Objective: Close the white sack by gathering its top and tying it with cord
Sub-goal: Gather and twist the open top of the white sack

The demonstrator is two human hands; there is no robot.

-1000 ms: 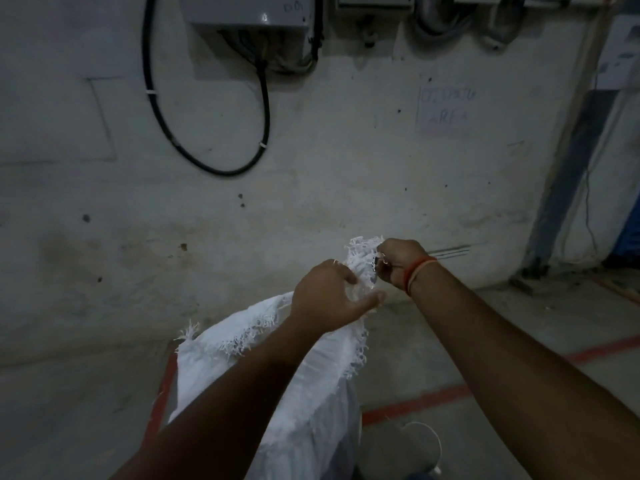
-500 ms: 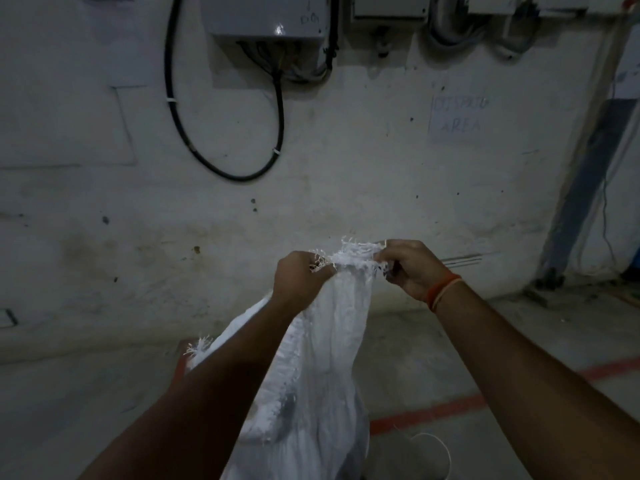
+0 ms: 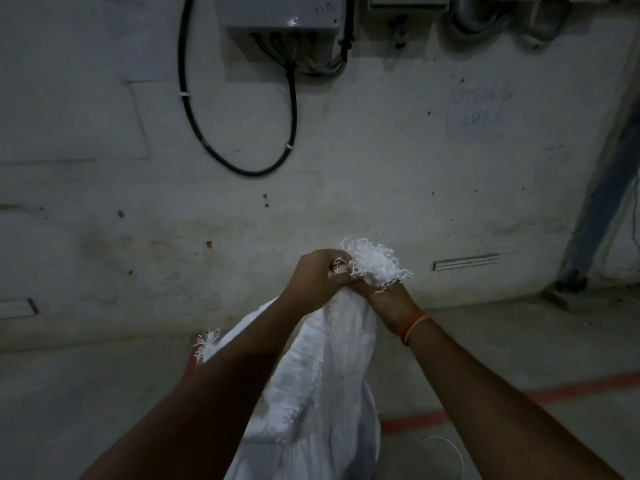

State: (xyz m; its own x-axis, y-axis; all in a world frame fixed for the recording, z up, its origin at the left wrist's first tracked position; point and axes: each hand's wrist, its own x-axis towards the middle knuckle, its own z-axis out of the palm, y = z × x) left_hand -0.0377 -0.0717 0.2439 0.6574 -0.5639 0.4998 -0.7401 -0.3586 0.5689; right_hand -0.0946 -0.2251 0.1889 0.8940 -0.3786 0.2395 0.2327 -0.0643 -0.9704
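Sackcloth, white and woven, rises from the bottom middle of the view: the white sack [image 3: 322, 393] stands on the grey floor [image 3: 519, 344] in front of the person, its upper part drawn into a narrow neck held up between both hands. Above the grip the frayed top edge [image 3: 375, 263] spills out as a loose tuft of white threads. A second frayed corner [image 3: 207, 344] of the sack mouth hangs free lower down, beside the left forearm.

Fingers of the left hand [image 3: 317, 275] are curled tightly round the gathered neck from the left side. The right hand [image 3: 384, 299] grips the same bunch from the right and slightly lower, its fingers wrapped into the cloth just under the tuft; the two hands touch. An orange band [image 3: 412, 327] circles the right wrist.

On the floor to the lower right lies a thin white cord [image 3: 450, 445], curved in a loop, apart from the hands. A red line [image 3: 485, 407] runs across the floor behind the sack. Beyond is a stained whitewashed wall [image 3: 104, 220] with a grey junction box [image 3: 280, 15] and a looping black cable [image 3: 239, 164].
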